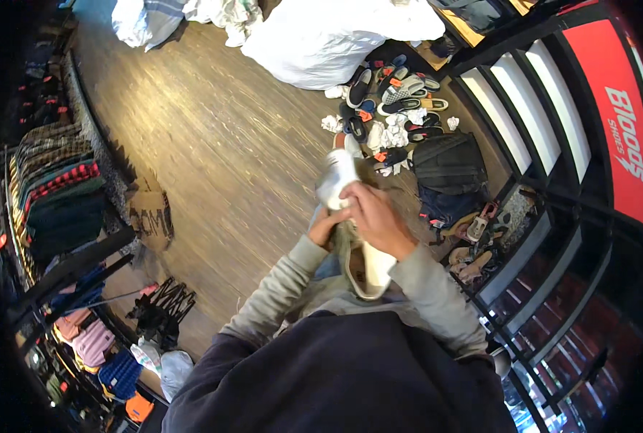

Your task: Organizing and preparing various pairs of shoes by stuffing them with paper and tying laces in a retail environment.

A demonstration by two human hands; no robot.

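In front of my body I hold a pale cream shoe, its open heel end toward me. My right hand is closed over its upper, thumb and fingers wrapped round. Closed against its left side, my left hand has its fingertips close to the right hand's. Beyond both hands is a blurred white shape; I cannot tell whether it is the shoe's toe or something white against it. Past it on the floor lie several shoes with orange tags and white crumpled paper among them.
A black backpack rests on the floor at right, with sandals nearer me. White shelving with a red sign panel stands along the right. Large white bags lie ahead. Clothes racks and a cardboard box are at left.
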